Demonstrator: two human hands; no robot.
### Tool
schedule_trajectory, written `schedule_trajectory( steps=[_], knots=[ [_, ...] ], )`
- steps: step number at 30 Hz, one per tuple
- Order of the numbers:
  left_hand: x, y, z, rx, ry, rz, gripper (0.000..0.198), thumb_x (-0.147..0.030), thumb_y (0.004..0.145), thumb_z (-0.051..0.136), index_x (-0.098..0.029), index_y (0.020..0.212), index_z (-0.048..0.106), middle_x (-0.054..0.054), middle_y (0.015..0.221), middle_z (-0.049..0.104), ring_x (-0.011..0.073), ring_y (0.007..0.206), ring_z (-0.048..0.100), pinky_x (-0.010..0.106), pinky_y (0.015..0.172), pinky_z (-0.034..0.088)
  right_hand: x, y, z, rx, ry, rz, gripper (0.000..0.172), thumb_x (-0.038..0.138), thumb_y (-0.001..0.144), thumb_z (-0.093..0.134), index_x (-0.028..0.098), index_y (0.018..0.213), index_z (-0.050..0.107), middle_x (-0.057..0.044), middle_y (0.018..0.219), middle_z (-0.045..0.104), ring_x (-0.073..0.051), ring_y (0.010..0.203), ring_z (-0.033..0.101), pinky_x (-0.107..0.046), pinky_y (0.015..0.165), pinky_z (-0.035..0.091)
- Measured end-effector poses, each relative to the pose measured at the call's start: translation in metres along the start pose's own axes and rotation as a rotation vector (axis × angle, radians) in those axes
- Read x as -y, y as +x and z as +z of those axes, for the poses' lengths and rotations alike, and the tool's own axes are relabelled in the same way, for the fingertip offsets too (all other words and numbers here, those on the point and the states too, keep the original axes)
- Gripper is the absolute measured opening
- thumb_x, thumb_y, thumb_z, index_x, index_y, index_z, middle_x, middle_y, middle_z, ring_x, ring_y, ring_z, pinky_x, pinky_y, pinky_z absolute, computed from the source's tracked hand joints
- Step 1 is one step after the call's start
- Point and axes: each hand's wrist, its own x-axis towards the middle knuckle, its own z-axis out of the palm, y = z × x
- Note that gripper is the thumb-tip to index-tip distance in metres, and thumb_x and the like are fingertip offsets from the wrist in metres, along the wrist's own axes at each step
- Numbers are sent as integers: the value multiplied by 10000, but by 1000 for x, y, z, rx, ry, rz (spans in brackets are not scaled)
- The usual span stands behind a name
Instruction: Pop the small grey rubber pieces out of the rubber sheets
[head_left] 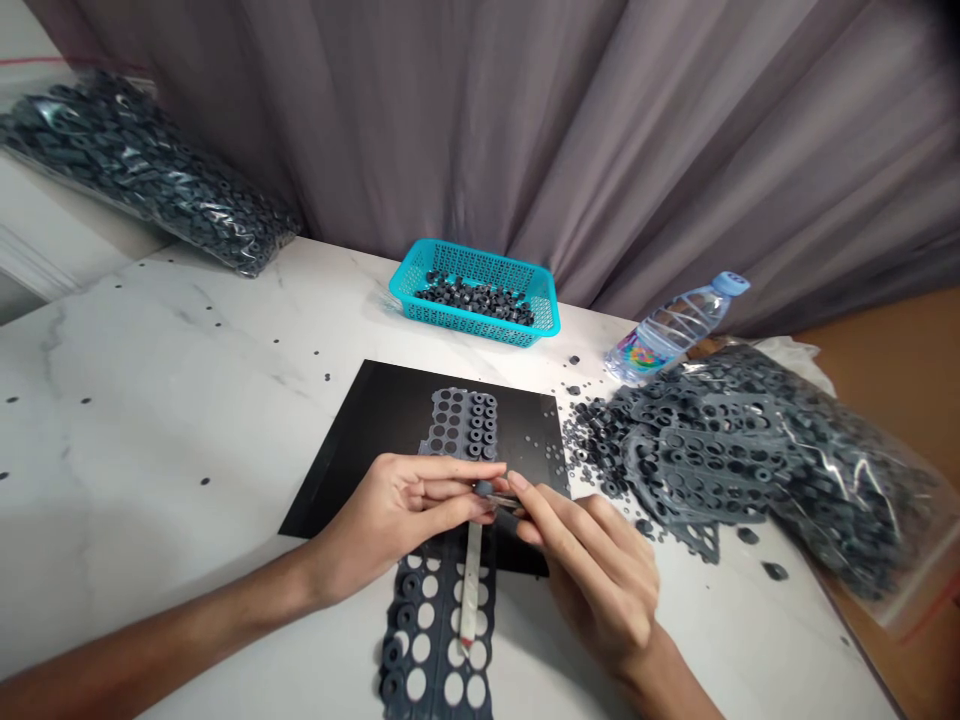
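My left hand [397, 510] lies over a long grey rubber strip [439, 630] punched with round holes and pinches a small grey rubber ring [484, 488] at its fingertips. My right hand [592, 570] meets it from the right, gripping a thin metal tool [504, 502] whose tip touches the ring. A pale narrow stick [471, 590] runs down from beneath the left fingers across the strip. The strip lies on a black mat [375, 440], and its far end [469, 420] still carries rings.
A turquoise basket [474, 290] of loose rings stands behind the mat. A heap of punched strips and rings [690, 450] and a clear bag [847, 500] lie right, beside a water bottle [675, 325]. Another bag of rings [142, 170] sits far left. Tiny black bits dot the white table [150, 400].
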Motion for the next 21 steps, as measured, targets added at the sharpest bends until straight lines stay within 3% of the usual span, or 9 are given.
schedule_trajectory(
  steps=[5,21],
  knots=[
    [0,0,-2,-6,18,-17,373,-305,887,797,-250,1253,752,36,1211,772,225,1160,727,277,1045,583,-3,-3,-2,17,17,14,611,1,974,635,135,1547,469,-128,1218,737,-199,890,652,-335,685,455],
    [-4,-2,0,-7,56,-6,348,-293,908,772,-258,1254,752,23,1192,778,195,1076,762,242,1005,593,-2,-2,2,28,-8,-18,609,14,968,651,126,1540,475,-122,1212,742,-200,890,654,-334,688,465]
  ],
)
